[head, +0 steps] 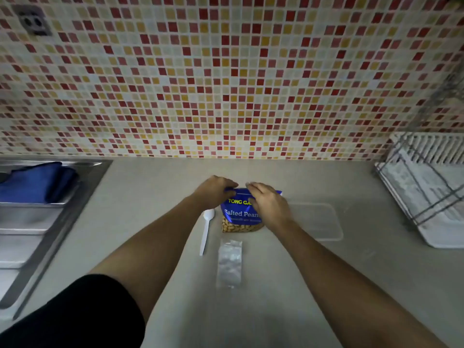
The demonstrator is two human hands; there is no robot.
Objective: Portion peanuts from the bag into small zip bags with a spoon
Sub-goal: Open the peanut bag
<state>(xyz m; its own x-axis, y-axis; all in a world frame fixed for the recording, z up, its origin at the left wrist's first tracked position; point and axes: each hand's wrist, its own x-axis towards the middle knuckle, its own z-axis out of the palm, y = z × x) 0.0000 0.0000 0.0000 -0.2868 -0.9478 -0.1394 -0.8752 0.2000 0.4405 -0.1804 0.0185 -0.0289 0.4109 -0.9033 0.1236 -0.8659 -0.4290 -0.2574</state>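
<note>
A blue peanut bag [239,214] labelled Salted Peanuts lies on the grey counter, with peanuts showing through its clear lower part. My left hand [215,191] pinches the bag's top left corner. My right hand [268,202] grips the top edge on the right and covers part of the label. A white plastic spoon [206,229] lies just left of the bag, bowl toward the wall. A stack of small clear zip bags [229,262] lies flat in front of the peanut bag.
A clear plastic lid or container [319,221] sits right of the bag. A white dish rack [431,187] stands at far right. The steel sink [37,222] with a blue cloth [37,182] is at left. Mosaic tile wall behind.
</note>
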